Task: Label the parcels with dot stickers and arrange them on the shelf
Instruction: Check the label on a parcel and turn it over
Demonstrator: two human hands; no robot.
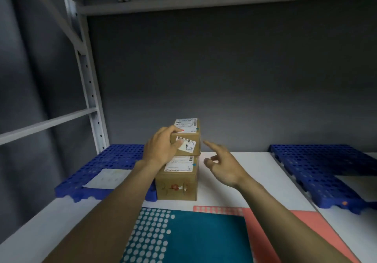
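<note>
Toward the shelf's back edge, we grip the small brown cardboard parcel (186, 138) with our left hand (162, 148), steadying it atop a bigger brown cardboard parcel (177, 181). Right hand (222, 166) hovers beside, fingers relaxed, empty. Teal dot-sticker sheet (193, 236) lies at the front edge.

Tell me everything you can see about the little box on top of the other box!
The top box is a small brown cardboard parcel, upright, stacked on a larger brown box on the white shelf. It carries a white printed label on its top, another white label with a black triangle on its near face, and a small teal dot at its right edge. The left hand holds it, fingers curled over the top edge, thumb on the near label. The right hand is open beside it, not touching.
</note>
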